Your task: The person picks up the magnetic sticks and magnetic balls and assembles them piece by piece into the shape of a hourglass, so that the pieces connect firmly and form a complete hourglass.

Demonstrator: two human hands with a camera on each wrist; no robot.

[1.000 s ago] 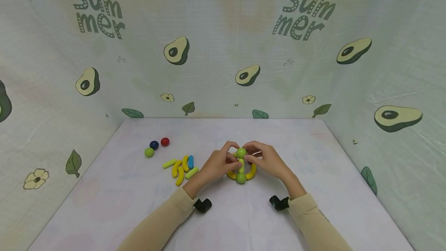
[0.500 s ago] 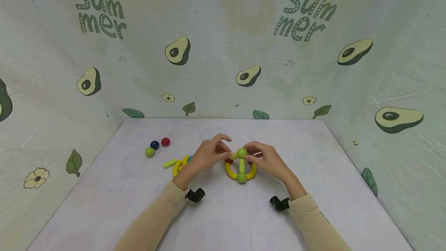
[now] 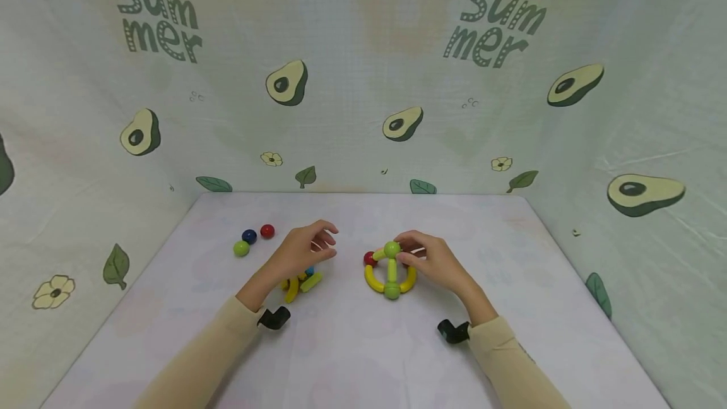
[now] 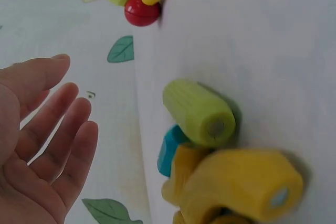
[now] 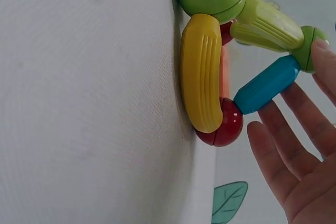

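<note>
A frame of magnetic balls and rods stands on the table. Its top green ball (image 3: 392, 249) joins a light green rod (image 3: 392, 270) that runs down to a lower green ball (image 3: 392, 291). Curved yellow rods (image 5: 202, 72) and red balls (image 5: 227, 124) form its base. My right hand (image 3: 434, 259) holds the frame near the top, thumb on the upper green ball and fingers by the blue rod (image 5: 268, 85). My left hand (image 3: 298, 252), fingers relaxed and holding nothing, hovers above loose rods, including a light green rod (image 4: 197, 114) and a curved yellow rod (image 4: 239, 182).
Farther back on the left lie a red ball (image 3: 267, 231), a dark blue ball (image 3: 249, 237) and a green ball (image 3: 241, 248). The white table (image 3: 363, 358) meets a patterned cloth backdrop (image 3: 341, 156) at its far edge and sides.
My left hand has let go of the frame and moved left, over the loose rods. The right hand has stayed at the frame, which stands nearly where it was.
</note>
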